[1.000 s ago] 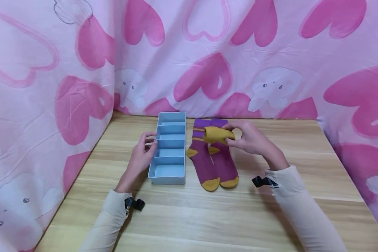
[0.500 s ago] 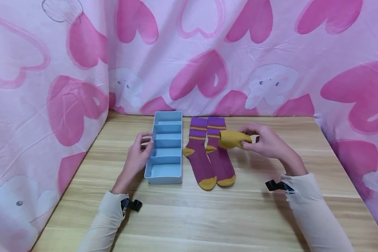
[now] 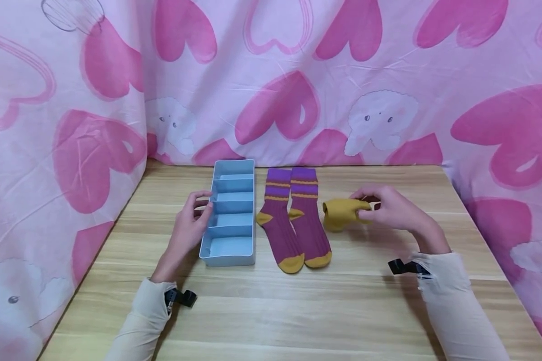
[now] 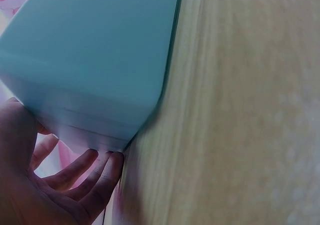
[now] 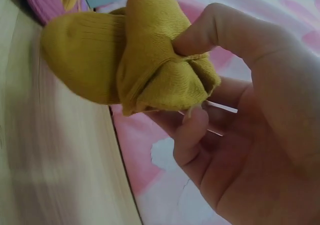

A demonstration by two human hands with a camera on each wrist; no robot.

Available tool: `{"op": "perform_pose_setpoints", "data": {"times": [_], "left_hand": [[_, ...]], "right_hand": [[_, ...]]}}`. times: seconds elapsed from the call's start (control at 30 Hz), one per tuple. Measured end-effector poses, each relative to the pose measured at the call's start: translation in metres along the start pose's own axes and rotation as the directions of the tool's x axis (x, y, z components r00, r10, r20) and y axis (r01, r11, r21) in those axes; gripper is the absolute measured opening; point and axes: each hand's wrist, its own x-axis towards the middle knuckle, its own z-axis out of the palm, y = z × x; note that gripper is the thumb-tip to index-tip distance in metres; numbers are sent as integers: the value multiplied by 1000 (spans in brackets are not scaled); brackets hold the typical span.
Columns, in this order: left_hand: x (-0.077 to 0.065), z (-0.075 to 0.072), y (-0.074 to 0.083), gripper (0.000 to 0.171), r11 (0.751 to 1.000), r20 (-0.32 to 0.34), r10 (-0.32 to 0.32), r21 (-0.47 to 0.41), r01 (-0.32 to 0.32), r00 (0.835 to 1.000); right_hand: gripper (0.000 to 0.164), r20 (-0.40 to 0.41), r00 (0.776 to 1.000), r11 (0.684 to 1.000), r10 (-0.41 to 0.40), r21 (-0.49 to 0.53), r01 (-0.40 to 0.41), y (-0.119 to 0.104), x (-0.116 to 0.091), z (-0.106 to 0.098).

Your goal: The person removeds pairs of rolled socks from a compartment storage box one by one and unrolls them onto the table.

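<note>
I have the yellow bundle (image 3: 340,212) pinched in the right hand (image 3: 395,209), right of the tray (image 3: 229,261) beyond the purple socks (image 3: 310,226); firm pressure should prevent unrolling. The left hand (image 3: 190,222) touches the tray's left side, fingers relaxed.

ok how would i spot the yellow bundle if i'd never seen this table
On the wooden table, find the striped maroon socks lying flat. Just right of them, the right hand pinches the yellow bundle. Unlike them, it is plain yellow, bunched and held.
</note>
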Motion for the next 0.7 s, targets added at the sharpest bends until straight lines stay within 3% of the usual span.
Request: {"op": "perform_pose_setpoints", "data": {"times": [0.3, 0.43, 0.5, 0.6, 0.67, 0.7], "left_hand": [[0, 0, 4, 41, 999, -9, 22, 40, -21, 1000], [-1, -3, 13, 40, 986, -42, 97, 142, -90, 994], [-4, -3, 21, 38, 964, -75, 182, 211, -162, 981], [-15, 2, 49, 34, 915, -98, 322, 288, -283, 942], [-27, 11, 75, 32, 873, -61, 413, 309, -377, 908], [-35, 17, 89, 32, 849, -12, 454, 309, -428, 891]], "right_hand": [[28, 72, 993, 996, 94, -8, -94, 31, 6, 5], [31, 86, 991, 994, 105, -12, -105, 40, 9, 8], [34, 82, 992, 996, 92, -7, -91, 42, 10, 10], [41, 70, 994, 996, 85, 16, -87, 44, 9, 12], [45, 52, 995, 995, 81, 49, -84, 44, 9, 14], [46, 42, 996, 995, 77, 65, -79, 45, 9, 16]]}}
